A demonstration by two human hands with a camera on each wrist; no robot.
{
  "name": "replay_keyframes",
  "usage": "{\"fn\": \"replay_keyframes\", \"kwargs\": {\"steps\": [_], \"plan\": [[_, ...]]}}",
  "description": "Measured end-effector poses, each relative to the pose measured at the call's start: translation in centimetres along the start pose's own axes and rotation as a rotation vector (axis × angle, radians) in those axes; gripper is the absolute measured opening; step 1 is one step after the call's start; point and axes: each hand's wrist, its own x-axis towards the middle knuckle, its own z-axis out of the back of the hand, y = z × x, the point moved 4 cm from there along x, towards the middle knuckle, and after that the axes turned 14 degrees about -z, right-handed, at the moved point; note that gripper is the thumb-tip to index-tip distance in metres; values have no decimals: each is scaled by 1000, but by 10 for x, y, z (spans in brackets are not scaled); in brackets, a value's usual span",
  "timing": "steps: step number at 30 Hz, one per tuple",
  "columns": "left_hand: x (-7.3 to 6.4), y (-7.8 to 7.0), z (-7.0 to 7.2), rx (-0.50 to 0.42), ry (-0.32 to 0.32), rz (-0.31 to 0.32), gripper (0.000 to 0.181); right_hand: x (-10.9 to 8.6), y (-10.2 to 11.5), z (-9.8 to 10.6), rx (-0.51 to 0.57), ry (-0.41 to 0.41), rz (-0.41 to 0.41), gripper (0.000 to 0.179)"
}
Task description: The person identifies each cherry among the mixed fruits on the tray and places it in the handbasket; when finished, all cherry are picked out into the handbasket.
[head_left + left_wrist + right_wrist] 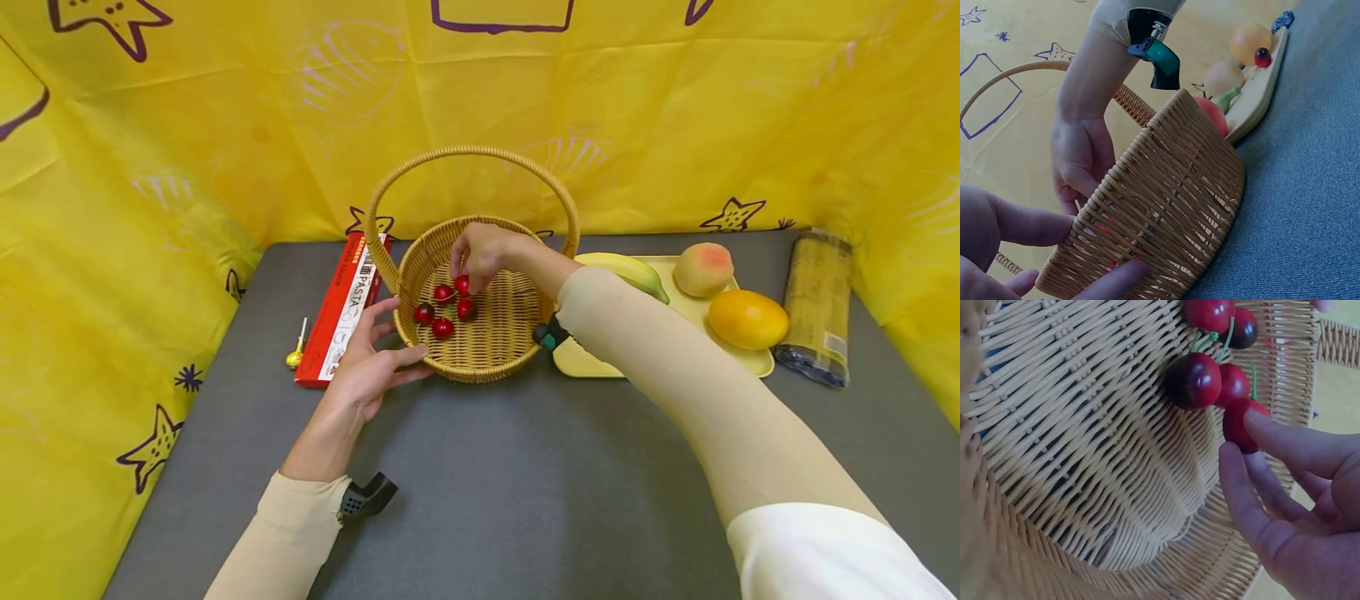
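Observation:
A round wicker basket [480,367] with a tall hoop handle stands on the grey table. My left hand [367,354] holds its near left side; in the left wrist view, fingers lie at the rim and against the outer weave [1166,206]. Reaching inside, my right hand [487,250] pinches a dark red cherry [1244,425] between thumb and fingertip, as the right wrist view shows. Several other cherries with green stems, such as this one [1194,381], lie beside it on the basket's left inner side [442,328].
Right of the basket, a pale yellow tray [588,362] bears a banana [626,271], a peach [703,269] and a mango [747,319]; another cherry [1262,57] shows there. Beyond lies a wrapped roll [817,308]. A red pasta box [345,308] and a lollipop [295,358] lie left.

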Motion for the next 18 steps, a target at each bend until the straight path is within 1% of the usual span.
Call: {"fn": "replay_keyframes", "kwargs": {"steps": [8, 13, 18], "plan": [[0, 0, 1, -9, -1, 4, 86, 2, 6, -2, -49, 4, -2, 33], [0, 0, 1, -5, 1, 6, 86, 3, 9, -3, -39, 33, -4, 35], [0, 0, 0, -7, 1, 13, 85, 5, 10, -4, -56, 38, -6, 35]]}}
